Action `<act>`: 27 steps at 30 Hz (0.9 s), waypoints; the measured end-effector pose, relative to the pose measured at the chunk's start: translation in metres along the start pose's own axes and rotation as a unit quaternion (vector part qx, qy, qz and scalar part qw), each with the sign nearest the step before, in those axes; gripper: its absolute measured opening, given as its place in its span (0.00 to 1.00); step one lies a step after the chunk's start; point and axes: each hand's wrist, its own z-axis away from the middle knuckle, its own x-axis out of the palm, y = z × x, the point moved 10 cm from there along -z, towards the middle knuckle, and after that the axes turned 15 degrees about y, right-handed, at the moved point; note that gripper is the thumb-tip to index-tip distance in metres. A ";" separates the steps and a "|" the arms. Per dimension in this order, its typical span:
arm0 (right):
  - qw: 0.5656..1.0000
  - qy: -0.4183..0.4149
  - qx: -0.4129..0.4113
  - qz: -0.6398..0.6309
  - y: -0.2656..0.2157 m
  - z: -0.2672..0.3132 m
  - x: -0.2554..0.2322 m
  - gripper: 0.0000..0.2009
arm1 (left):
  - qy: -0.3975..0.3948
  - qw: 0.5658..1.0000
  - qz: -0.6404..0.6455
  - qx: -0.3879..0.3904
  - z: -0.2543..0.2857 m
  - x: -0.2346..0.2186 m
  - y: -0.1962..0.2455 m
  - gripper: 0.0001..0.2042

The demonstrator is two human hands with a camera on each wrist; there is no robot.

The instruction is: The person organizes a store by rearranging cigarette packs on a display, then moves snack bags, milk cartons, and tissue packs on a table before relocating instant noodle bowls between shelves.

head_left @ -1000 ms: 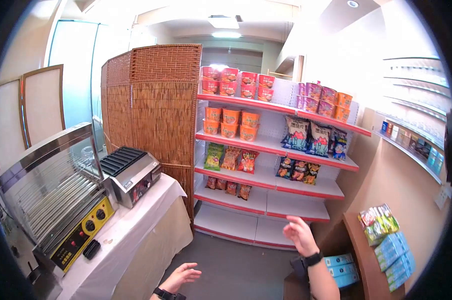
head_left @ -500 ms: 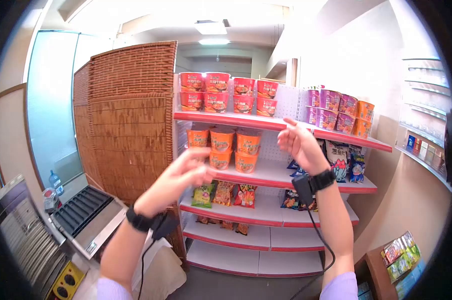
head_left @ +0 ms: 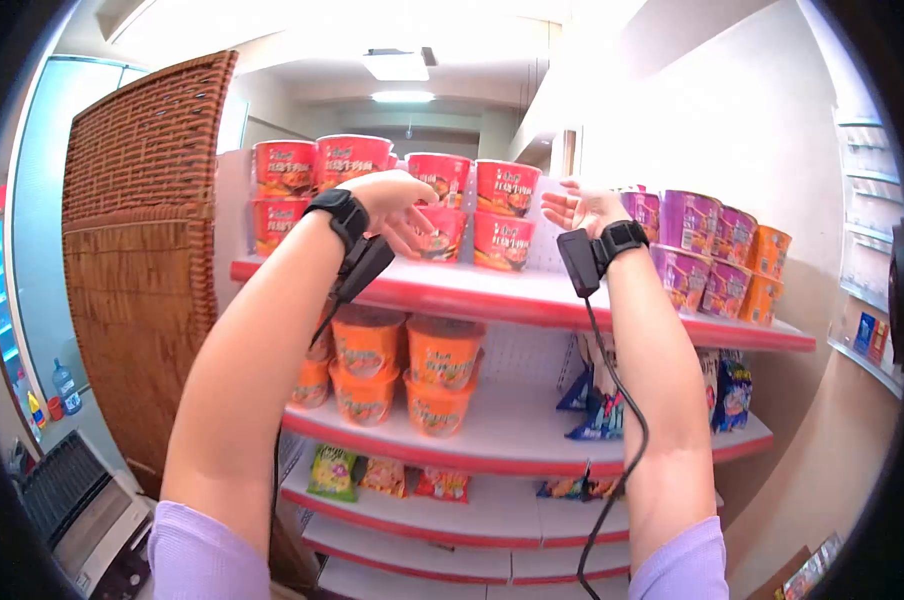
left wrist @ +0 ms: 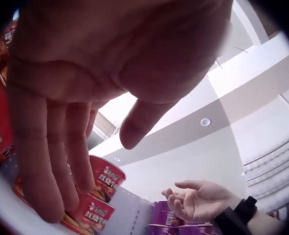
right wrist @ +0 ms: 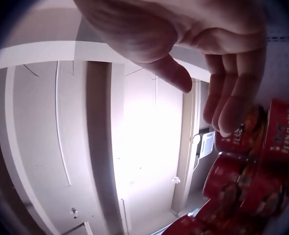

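Observation:
My left hand (head_left: 396, 208) reaches over the top shelf with its fingers extended, in front of the red instant noodle cups (head_left: 505, 240). In the left wrist view its fingers (left wrist: 34, 161) overlap some of those red cups (left wrist: 105, 177), and nothing is in its palm. My right hand (head_left: 589, 208) is raised palm inward, fingers loosely bent and holding nothing. It is between the rightmost red cups and the purple noodle cups (head_left: 688, 222). In the right wrist view stacked red cups (right wrist: 269, 188) appear beyond its fingertips.
Orange noodle cups (head_left: 440, 352) stand stacked on the shelf below. Snack bags (head_left: 332, 472) lie on a lower shelf, with blue bags (head_left: 734, 392) to the right. A wicker screen (head_left: 142, 270) borders the shelves at left. Red edging (head_left: 492, 304) runs along the top shelf.
The view has come closer to the shelves. Both hands have risen from low in front of the body to the top shelf, the left now in front of the red cups.

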 end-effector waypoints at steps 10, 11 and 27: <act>0.976 0.051 0.089 0.190 0.066 -0.114 -0.012 0.18 | 0.066 0.982 0.072 -0.164 -0.140 0.029 -0.063 0.28; 0.975 0.021 0.133 0.178 0.076 -0.117 -0.008 0.18 | 0.027 0.974 0.103 -0.198 -0.143 0.037 -0.068 0.28; 0.987 0.012 0.148 0.069 0.114 -0.136 0.018 0.16 | 0.018 0.925 0.300 -0.234 -0.238 0.044 -0.131 0.27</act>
